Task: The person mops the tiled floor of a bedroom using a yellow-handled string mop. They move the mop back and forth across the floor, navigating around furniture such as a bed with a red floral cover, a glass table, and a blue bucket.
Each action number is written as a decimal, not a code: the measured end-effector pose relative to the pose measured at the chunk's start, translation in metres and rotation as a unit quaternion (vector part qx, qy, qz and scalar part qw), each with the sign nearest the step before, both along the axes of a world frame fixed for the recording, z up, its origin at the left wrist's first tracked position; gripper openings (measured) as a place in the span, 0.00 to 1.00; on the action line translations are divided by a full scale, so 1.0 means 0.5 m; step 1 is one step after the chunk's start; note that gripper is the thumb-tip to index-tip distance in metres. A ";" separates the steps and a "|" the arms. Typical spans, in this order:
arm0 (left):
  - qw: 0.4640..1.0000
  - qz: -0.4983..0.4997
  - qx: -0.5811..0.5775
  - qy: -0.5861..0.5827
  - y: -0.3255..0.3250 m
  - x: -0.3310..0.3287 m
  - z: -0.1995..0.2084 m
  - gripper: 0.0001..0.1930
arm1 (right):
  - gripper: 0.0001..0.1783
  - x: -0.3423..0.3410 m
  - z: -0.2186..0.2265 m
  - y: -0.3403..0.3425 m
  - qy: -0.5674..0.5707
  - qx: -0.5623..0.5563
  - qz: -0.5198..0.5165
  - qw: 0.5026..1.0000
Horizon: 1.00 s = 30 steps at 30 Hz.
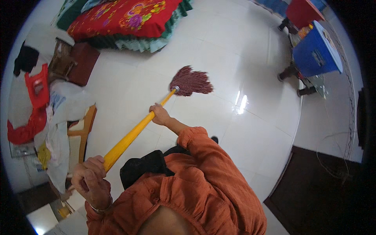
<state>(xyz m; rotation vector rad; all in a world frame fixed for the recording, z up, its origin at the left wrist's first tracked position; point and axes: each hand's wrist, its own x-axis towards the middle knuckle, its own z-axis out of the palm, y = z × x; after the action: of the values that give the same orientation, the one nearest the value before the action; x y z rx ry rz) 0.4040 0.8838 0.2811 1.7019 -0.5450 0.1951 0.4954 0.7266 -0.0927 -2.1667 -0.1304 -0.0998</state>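
Observation:
A mop (129, 140) with a yellow handle slants from my lower left up toward the middle of the view. Its dark red string head (191, 81) lies spread on the pale tiled floor (219, 129). Wrapped round the handle's upper end is my left hand (92, 179), with a bracelet at the wrist. Farther down the shaft, nearer the mop head, my right hand (159, 114) grips it with closed fingers. Both sleeves are orange.
A bed (125, 19) with a red flowered cover stands at the far left. Along the left are a red plastic chair (38, 88), a reddish-brown box (84, 62) and cloth-covered furniture (62, 117). A blue bin (316, 53) sits at the right, above a dark doorway mat (313, 192).

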 end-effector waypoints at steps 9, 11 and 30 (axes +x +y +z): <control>0.947 0.058 0.086 -0.305 0.083 -0.119 0.044 0.09 | 0.07 -0.131 0.042 0.142 -0.063 0.036 0.120 0.990; 0.939 0.094 0.073 -0.324 0.100 -0.136 0.045 0.08 | 0.08 -0.170 0.066 0.117 -0.068 0.009 0.117 0.991; 0.943 -0.269 -0.154 -0.123 -0.137 -0.404 -0.104 0.04 | 0.08 -0.881 0.014 -0.265 -0.014 -0.099 -0.290 0.952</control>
<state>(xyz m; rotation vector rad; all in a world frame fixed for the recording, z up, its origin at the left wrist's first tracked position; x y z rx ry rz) 0.2018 0.8154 0.2293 1.1783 -1.0862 0.0891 0.0548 0.5940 -0.0855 -2.3407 0.5068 -0.4696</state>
